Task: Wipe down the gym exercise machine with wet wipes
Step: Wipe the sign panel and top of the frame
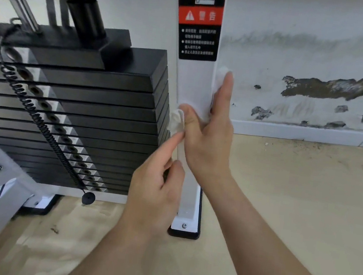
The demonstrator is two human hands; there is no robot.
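- Right up against the machine's white upright post (194, 81), a white wet wipe (176, 123) is wrapped. It's thin and crumpled, bunched up at the post's left edge, and it peeks out again past the fingertips on the right side.
- The wipe is clamped to the post by the right hand (208, 138). Fingers are laid flat and straight up the right face and the thumb is hooked across the front, so the smooth painted metal is squeezed between them.
- The left hand (157, 180) is seen lower down. Its index finger is stretched up to touch the bunched end of the wipe, the thumb is set against the post's left edge, and the other fingers are curled in. Whether anything is actually pinched there can't be told, tbh.
- The post is square-section and flat-faced, and it's bolted at the bottom onto a black rounded foot (183, 233).
- A glossy black-and-red warning label (198, 32) is stuck on the post's front, above both hands.
- Just left of the post, the weight stack (100, 104) is made up of flat matte black slabs, with round pin holes running down a white strip.
- A black coiled cord (40, 124) is draped diagonally down the stack.
- A pale wood-grain floor (293, 208) is seen underneath.
- The wall (302, 38) behind is scuffed, with paint flaked off in rough brown patches.
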